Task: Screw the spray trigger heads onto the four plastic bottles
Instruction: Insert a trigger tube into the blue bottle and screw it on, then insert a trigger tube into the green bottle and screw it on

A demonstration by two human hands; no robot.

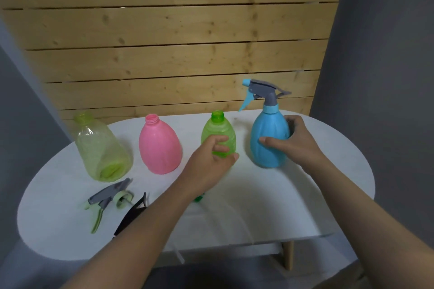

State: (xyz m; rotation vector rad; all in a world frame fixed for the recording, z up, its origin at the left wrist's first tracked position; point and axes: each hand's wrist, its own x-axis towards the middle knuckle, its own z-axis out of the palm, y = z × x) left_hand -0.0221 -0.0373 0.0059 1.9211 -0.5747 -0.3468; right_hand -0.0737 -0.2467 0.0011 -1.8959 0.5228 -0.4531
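**Bottles: one of four capped, green next**

Status: your right hand (pixel 291 141) is wrapped round the blue bottle (pixel 270 138), thumb on the near face and fingers curled behind. That bottle already carries its grey-and-blue head (pixel 263 94), and the collar looks seated, so I judge this one finished. Your left hand (pixel 211 159) grips the lower body of the green bottle (pixel 219 131), whose neck stands open above your knuckles.

Step in hand, as I judge it: change-over from blue to green.

Next move calls for: release the blue bottle, keep the green one steady, and fetch a head with your right hand. A green part (pixel 199 198) shows just under your left wrist; most of it is hidden, so I cannot confirm it is the matching head.

Remaining items: the pink bottle (pixel 159 145) stands just left of your left hand, the yellow bottle (pixel 101 148) further left, both open-necked. A pale green head (pixel 110 198) and a dark head (pixel 133 214) lie left of your left forearm.
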